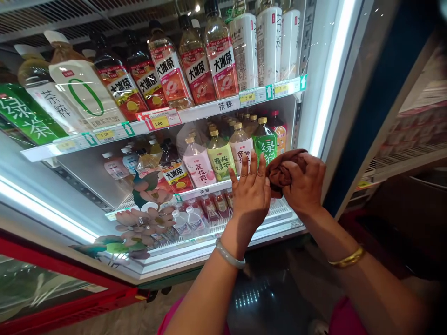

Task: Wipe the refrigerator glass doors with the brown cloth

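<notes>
Your right hand (304, 180) clasps the cloth (278, 173) just right of your left hand (250, 191), whose fingers stand apart; likely soft and light, the cloth is best held by its bunched folds.

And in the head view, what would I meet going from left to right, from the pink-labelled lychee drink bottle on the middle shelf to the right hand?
Pink-labelled lychee drink bottle → plum green tea bottle → left hand → crumpled brown cloth → right hand.
</notes>
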Available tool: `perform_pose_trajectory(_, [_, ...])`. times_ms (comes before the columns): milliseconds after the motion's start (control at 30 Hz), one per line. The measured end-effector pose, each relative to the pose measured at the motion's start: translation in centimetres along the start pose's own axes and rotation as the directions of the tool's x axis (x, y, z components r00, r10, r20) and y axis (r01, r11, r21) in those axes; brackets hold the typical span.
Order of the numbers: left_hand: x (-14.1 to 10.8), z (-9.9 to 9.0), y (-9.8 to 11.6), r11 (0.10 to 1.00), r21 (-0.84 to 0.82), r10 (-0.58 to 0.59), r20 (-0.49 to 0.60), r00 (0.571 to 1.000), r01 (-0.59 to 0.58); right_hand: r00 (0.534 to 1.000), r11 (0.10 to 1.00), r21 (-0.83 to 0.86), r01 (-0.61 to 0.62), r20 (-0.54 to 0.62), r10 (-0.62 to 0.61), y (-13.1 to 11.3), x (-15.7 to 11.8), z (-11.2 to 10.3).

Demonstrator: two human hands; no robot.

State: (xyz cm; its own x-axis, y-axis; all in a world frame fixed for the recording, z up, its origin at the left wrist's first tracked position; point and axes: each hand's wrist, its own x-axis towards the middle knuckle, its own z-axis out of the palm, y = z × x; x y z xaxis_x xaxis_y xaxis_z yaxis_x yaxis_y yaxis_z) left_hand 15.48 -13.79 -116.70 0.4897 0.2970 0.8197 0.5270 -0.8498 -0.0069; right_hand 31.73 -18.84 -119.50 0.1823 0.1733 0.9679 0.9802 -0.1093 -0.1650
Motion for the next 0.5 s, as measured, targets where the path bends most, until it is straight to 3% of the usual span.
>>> perform_pose_trajectory(100, [0.0, 0.2, 0.1, 1.000, 0.004, -0.001, 0.008, 1.000, 0.001, 0.999, 0.999, 0.020, 0.037, 0.010, -0.038, 0.7, -1.1, 0.0])
perform_pose_trajectory(267, [0.0, -0.4, 0.6, 1.000, -0.023, 0.002, 0.059, 0.998, -0.001, 0.997, 0.995, 0.099, -0.032, 0.078, 0.025, 0.4, -0.1, -0.8])
perform_pose_trajectory(400, [0.0, -0.7, 1.2, 0.992, -0.103, 0.086, 0.146, 0.986, -0.072, 0.998, 0.968, 0.251, 0.016, 0.051, -0.029, -0.6, 1.6, -1.8])
perform_pose_trajectory(500, [0.0, -0.4, 1.3, 0.972, -0.192, 0.158, 0.129, 0.979, -0.131, 0.997, 0.912, 0.409, -0.017, 0.079, -0.017, -1.3, 2.0, -2.3])
